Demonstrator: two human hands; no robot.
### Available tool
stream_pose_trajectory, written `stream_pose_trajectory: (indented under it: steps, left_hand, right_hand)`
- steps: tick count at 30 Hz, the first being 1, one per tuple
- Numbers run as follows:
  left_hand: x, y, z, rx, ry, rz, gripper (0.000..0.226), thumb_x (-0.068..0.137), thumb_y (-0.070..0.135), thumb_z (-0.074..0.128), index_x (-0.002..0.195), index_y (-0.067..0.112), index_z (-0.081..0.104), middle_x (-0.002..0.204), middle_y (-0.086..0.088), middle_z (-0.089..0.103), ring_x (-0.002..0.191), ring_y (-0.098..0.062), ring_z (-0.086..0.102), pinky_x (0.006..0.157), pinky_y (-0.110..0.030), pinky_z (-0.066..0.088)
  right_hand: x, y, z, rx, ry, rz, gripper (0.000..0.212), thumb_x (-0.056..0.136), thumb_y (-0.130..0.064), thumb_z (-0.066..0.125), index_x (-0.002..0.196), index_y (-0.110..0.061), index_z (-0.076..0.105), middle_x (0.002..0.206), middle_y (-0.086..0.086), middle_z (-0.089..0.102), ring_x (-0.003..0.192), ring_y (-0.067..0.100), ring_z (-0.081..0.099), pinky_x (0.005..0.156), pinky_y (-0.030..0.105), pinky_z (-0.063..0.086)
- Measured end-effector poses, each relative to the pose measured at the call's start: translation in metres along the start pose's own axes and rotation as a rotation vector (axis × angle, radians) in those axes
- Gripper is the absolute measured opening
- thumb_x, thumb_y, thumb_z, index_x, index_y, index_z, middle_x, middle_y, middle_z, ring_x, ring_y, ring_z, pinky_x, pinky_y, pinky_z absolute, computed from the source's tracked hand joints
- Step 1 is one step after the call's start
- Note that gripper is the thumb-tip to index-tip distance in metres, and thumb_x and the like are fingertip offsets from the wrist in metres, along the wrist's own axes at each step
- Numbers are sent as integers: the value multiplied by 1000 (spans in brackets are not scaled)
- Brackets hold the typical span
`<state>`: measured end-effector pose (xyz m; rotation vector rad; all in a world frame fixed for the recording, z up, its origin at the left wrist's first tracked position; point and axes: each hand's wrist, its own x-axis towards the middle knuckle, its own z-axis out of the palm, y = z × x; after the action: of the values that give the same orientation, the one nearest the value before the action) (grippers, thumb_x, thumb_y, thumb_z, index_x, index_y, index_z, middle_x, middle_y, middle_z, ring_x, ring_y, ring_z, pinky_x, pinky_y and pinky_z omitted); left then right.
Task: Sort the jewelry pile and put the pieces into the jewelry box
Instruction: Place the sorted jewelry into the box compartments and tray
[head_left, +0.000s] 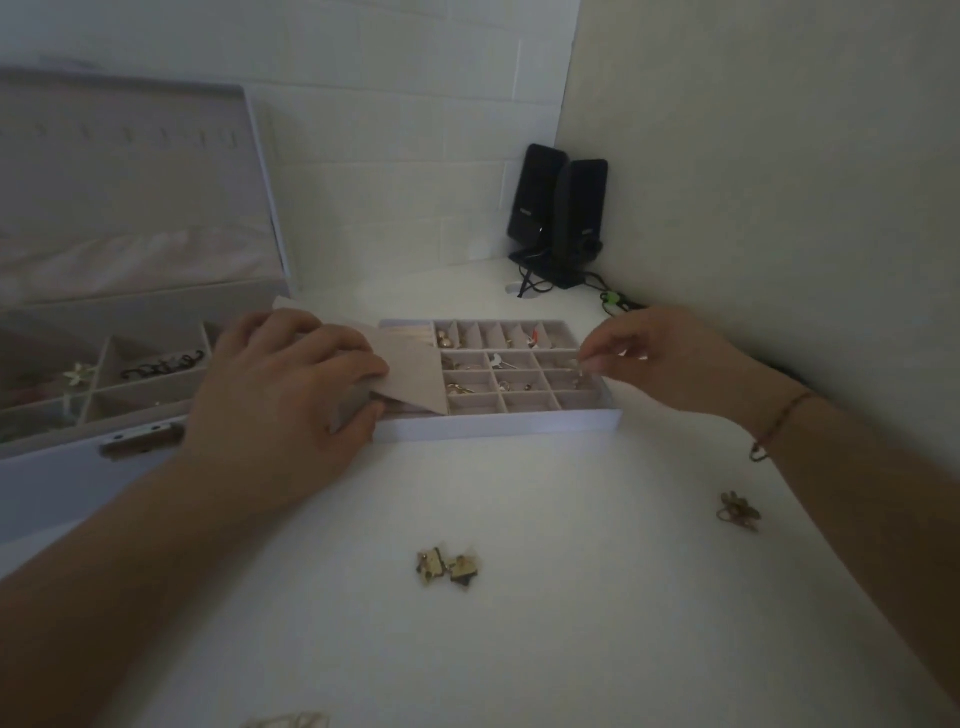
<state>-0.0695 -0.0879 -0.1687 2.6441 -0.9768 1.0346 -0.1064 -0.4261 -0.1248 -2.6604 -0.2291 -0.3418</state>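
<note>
A person's left hand (291, 387) holds a beige velvet flap (410, 371) at the nine o'clock end of a compartmented tray (498, 423) on the white bench (519, 623), its grip closed on the flap. The right hand (660, 358) pinches a small, blurred piece over the tray's three o'clock cells. Gold earrings (448, 567) lie at six o'clock (another cluster (737, 512) at four). The open jewelry box (67, 483) stands at nine o'clock.
</note>
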Motion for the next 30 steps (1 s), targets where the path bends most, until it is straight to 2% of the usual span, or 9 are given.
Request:
stream_pose_trajectory:
  steps: [3, 7, 11, 13, 14, 16, 19, 27, 30]
  left_hand:
    - [0, 1, -1, -11, 11, 8, 38, 82, 46, 52, 101, 23, 75, 107, 3, 72, 97, -33, 61, 94, -48, 42]
    - [1, 1, -1, -10, 6, 7, 39, 83, 47, 51, 101, 22, 75, 108, 2, 72, 98, -34, 61, 94, -50, 43]
    - [0, 1, 0, -5, 4, -2, 39, 82, 48, 52, 101, 23, 75, 108, 2, 72, 99, -34, 61, 95, -49, 41]
    - [0, 1, 0, 0, 1, -8, 38, 82, 48, 54, 102, 24, 75, 108, 3, 72, 100, -34, 60, 95, -48, 40]
    - [0, 2, 0, 3, 0, -9, 37, 82, 47, 54, 102, 24, 75, 108, 3, 72, 100, -34, 60, 95, -48, 40]
    - [0, 2, -1, 4, -3, -9, 37, 82, 47, 53, 101, 24, 75, 108, 3, 72, 100, -34, 60, 94, -49, 40]
    - [1, 3, -1, 6, -6, -15, 37, 82, 48, 53, 101, 24, 75, 108, 3, 72, 99, -34, 60, 95, -49, 41]
    - [1, 1, -1, 3, -28, -10, 36, 81, 47, 55, 101, 25, 75, 108, 5, 72, 99, -32, 61, 95, -49, 43]
    - [1, 1, 0, 8, -37, -10, 35, 81, 47, 55, 101, 26, 75, 109, 5, 72, 99, -31, 60, 95, -48, 43]
  right_hand:
    - [-17, -3, -19, 12, 41, 2, 21, 85, -17, 69, 81, -37, 68, 86, -15, 70, 75, 2, 63, 66, 6, 45]
    - [-61, -6, -44, -20, -61, 58, 18, 80, -19, 73, 86, -35, 68, 75, -33, 63, 64, -7, 58, 58, 5, 40]
    - [-108, -1, -46, -220, -340, 183, 28, 63, -64, 69, 87, -54, 58, 89, -24, 61, 80, -5, 58, 63, 11, 45]
    - [-124, 5, -37, -239, -353, 181, 41, 51, -86, 57, 83, -60, 56, 95, -27, 57, 88, -6, 56, 69, 10, 44]
    - [-129, 6, -32, -230, -336, 158, 37, 52, -85, 57, 79, -61, 56, 93, -26, 57, 90, -6, 55, 72, 10, 44]
    - [-137, 5, -26, -207, -309, 110, 19, 69, -51, 76, 71, -53, 58, 81, -22, 60, 85, -4, 58, 69, 9, 44]
    - [-138, 7, -21, -209, -243, 37, 36, 75, -7, 76, 67, -39, 61, 79, -17, 63, 75, -2, 59, 64, 6, 42]
    - [-76, -2, -19, -91, -63, 38, 38, 77, -3, 73, 67, -38, 61, 71, -28, 65, 67, -1, 63, 61, 6, 44]
    - [-44, -19, -25, 20, 22, 29, 26, 78, -5, 72, 70, -29, 66, 61, -10, 67, 59, 7, 62, 57, 7, 44]
